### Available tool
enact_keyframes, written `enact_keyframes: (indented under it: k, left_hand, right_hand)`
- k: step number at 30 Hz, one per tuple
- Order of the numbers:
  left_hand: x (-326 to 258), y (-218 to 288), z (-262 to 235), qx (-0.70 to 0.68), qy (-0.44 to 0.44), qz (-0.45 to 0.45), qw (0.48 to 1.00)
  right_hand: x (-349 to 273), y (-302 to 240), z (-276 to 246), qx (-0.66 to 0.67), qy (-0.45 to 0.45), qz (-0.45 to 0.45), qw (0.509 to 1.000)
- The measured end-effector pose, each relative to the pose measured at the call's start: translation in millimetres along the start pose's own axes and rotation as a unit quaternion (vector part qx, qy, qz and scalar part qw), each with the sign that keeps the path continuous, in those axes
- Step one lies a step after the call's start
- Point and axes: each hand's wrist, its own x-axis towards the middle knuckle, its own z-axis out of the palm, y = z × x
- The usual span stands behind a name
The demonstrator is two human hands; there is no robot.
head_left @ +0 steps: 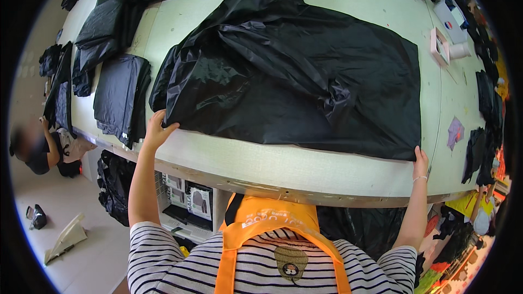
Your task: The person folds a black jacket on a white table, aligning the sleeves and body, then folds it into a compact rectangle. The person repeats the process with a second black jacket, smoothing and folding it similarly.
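Observation:
A large piece of thin, shiny black fabric [294, 71], perhaps a garment, lies spread on the pale table [234, 149] in front of me. Wrinkles and a bunched fold run across its middle, and one part stretches away toward the far side. My left hand [158, 130] pinches its near left corner between thumb and fingers. At the near right corner, my right hand [420, 162] holds the edge, thumb upward; its other fingers are mostly hidden. Both arms are spread wide, and the near edge runs fairly straight between the hands.
Folded black pieces [121, 95] are stacked left of the fabric, with more piles [117, 19] behind. A pink-framed item [439, 46] and a white cup-like roll [460, 50] sit at right. Packages [199, 201] fill a shelf under the table. Another person [41, 149] is at far left.

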Motion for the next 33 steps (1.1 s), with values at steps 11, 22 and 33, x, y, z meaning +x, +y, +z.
enact_keyframes:
  k: [11, 22, 33]
  left_hand:
    - [-20, 34, 43, 0.194, 0.088, -0.227, 0.950]
    - [-11, 32, 52, 0.190, 0.152, -0.275, 0.930]
    - [-18, 7, 40, 0.149, 0.134, -0.173, 0.964]
  right_hand:
    - [-150, -111, 142, 0.053, -0.105, -0.226, 0.967]
    - [-127, -178, 121, -0.063, -0.063, -0.253, 0.963]
    - [-44, -76, 16, 0.039, -0.291, 0.004, 0.956]
